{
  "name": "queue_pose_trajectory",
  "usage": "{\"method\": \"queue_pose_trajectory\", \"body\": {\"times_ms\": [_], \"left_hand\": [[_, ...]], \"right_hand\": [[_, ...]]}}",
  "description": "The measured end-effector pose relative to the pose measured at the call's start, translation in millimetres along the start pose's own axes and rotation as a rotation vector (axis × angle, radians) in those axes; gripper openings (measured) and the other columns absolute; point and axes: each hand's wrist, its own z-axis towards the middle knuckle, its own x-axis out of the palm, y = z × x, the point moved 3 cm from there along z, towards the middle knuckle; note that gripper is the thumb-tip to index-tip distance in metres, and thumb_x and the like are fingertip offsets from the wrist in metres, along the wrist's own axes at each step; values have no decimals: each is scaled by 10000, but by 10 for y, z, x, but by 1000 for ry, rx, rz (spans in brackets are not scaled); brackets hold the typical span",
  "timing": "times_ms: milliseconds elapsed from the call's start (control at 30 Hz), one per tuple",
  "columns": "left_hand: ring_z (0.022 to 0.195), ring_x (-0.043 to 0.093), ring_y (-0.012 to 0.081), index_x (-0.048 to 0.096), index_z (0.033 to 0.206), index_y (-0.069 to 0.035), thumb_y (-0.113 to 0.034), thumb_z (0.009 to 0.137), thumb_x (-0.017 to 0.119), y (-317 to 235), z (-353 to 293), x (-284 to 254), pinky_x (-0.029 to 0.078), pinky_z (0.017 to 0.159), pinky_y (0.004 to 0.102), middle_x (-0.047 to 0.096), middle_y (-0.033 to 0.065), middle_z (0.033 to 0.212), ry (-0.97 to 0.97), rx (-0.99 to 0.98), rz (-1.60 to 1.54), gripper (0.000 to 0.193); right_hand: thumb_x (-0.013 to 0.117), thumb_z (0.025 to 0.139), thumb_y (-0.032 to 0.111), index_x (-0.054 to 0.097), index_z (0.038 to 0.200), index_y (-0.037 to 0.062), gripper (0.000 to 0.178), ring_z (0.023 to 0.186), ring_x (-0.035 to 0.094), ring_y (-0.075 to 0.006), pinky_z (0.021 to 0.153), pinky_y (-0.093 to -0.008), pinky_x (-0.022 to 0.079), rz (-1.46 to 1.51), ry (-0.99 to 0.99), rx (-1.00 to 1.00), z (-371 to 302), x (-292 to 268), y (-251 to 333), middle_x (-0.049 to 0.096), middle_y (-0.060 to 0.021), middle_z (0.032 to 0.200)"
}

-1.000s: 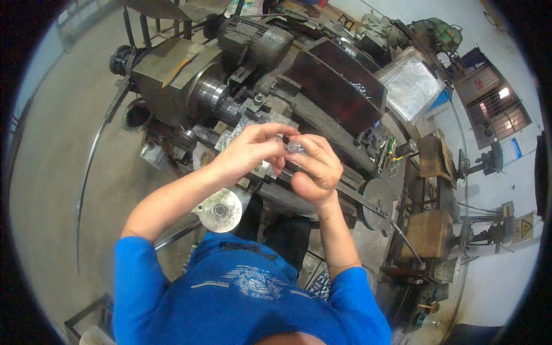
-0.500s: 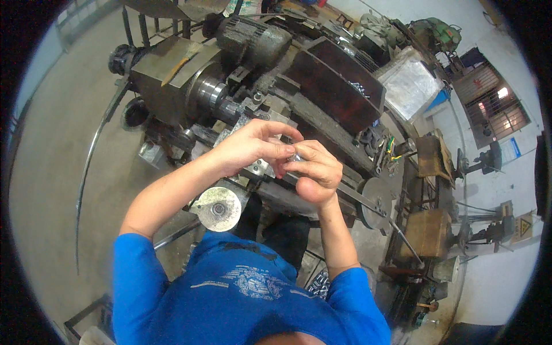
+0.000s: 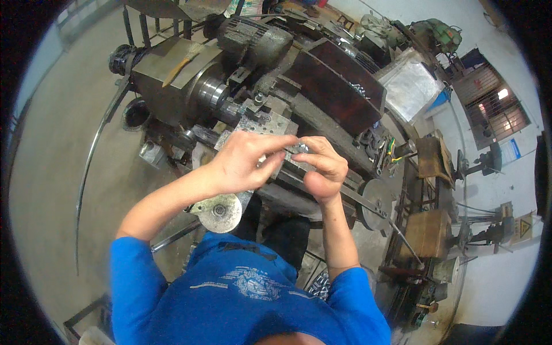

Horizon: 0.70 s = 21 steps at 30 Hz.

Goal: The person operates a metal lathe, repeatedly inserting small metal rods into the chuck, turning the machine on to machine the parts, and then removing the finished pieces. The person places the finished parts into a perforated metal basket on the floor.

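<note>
Over the small lathe, my right hand [image 3: 325, 167] pinches a small shiny metal piece [image 3: 301, 148] between thumb and fingers. Its exact shape is too small and partly covered to make out. My left hand [image 3: 250, 161] is beside it, index finger stretched to the near side of the piece and thumb held apart below. Whether that index fingertip touches the piece or my right fingers, I cannot tell. Beneath both hands lies the lathe's drilled metal cross-slide plate [image 3: 265, 123]. The bright spindle nose [image 3: 213, 92] is up and to the left, and a round pale handwheel [image 3: 219, 213] sits below my left wrist.
A wooden-handled brush [image 3: 183, 64] rests on the headstock [image 3: 167, 75]. Behind the bed stands a dark reddish box [image 3: 328, 86] with small metal parts. Wrenches [image 3: 382, 158] lie to the right, near a grey disc [image 3: 376, 201]. A long rod [image 3: 92, 155] sticks out at left.
My left thumb and index have spread apart, and the left hand has shifted slightly down and left. The right hand still pinches the metal piece, which shows more now.
</note>
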Motion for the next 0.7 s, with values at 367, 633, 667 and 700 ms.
{"method": "queue_pose_trajectory", "body": {"times_ms": [367, 633, 667, 700], "left_hand": [[766, 645, 271, 629, 890, -6, -5, 756, 561, 86, -36, 145, 500, 707, 326, 647, 136, 833, 84, -11, -85, 150], [685, 646, 268, 630, 901, -26, -126, 768, 639, -3, -124, -510, 503, 614, 334, 639, 144, 739, 15, -110, 319, 167], [668, 641, 265, 627, 885, -21, -116, 767, 640, 46, -179, -655, 494, 599, 323, 631, 144, 730, 10, -159, 312, 152], [655, 637, 263, 626, 881, -19, -110, 769, 637, 94, -220, -795, 490, 594, 317, 626, 142, 721, -41, -153, 383, 144]], "right_hand": [[626, 683, 351, 698, 844, 19, 376, 837, 602, -290, 748, -346, 454, -38, -33, 26, -54, -53, -40, 645, -165, 931], [626, 674, 376, 699, 863, 25, 405, 894, 590, -263, 794, -334, 443, -218, 63, 222, -153, -321, -380, 636, -154, 966], [618, 662, 342, 703, 857, 36, 372, 892, 591, -259, 792, -332, 446, -281, 64, 247, -138, -448, -487, 637, -144, 960], [620, 631, 293, 701, 857, 46, 344, 899, 596, -268, 797, -332, 453, -364, 73, 270, -122, -612, -649, 634, -150, 972]]}}
